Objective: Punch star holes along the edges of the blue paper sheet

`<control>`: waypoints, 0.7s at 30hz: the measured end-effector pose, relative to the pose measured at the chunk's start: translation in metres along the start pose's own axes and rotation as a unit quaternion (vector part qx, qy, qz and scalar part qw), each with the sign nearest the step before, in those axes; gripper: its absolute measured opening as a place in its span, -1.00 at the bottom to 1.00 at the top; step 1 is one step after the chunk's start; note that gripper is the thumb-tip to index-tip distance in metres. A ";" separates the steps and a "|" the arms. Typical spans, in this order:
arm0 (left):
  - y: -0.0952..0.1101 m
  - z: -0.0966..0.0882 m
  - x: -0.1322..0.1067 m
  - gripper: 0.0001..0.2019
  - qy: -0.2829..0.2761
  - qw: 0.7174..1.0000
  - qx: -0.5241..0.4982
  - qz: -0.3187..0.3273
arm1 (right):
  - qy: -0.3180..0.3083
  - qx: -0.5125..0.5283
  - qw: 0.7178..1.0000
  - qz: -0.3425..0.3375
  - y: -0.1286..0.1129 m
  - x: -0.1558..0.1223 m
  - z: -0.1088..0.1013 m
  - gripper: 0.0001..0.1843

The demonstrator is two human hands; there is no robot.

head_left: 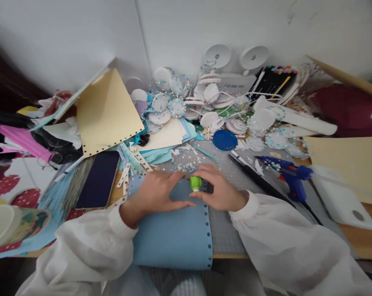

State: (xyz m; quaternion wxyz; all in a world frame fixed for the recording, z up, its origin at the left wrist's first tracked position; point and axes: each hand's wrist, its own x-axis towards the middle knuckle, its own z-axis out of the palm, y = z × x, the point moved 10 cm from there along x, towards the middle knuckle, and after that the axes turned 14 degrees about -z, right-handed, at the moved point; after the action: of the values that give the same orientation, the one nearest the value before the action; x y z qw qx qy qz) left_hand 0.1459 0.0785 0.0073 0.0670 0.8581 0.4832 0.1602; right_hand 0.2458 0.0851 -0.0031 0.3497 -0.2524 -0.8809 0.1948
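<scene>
1. Right hand [216, 190]: thumb and fingers pinching the small green tool [195, 182], white at its lower end.
2. Green tool: over the upper right part of the blue sheet [173, 240], between the two hands; contact with the sheet, can't tell.
3. Left hand [159, 192]: spread, thumb and index apart, nothing gripped; over the sheet's upper left, thumb tip near the green tool. Touching the sheet or not, can't tell.
4. Blue sheet: small dark punched shapes down the right edge, more at upper left; near end sticks out past the table edge. Grey mat [226, 232] shows to its right.
5. Just beyond the hands: paper bits [186, 166] scattered on the mat, blue round lid [224, 140] farther back.
6. Left side: dark-screened phone [98, 179]; behind it, cream sheet [109, 113] propped at a tilt, holes along its bottom edge; tub [3, 226] at far left.
7. Right side: long black tool [262, 179] lying diagonally, blue glue gun [292, 176] beside it, then white flat box [343, 197]; another cream sheet, the right-hand one [352, 160], behind the box.
8. Back: heap of white discs [209, 119], some beaded; marker pens [281, 70] in black holder; pale wall [180, 33].
</scene>
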 end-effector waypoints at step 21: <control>0.011 0.000 -0.001 -0.39 -0.001 1.000 -0.001 0.026 | -0.006 -0.009 1.000 -0.026 -0.014 0.006 0.004 -0.79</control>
State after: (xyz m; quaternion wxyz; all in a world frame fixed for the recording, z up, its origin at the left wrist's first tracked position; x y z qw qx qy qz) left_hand 0.1543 0.0723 0.0098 0.0638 0.8707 0.4603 0.1611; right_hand 0.2345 0.0766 0.0048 0.3472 -0.2318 -0.8908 0.1796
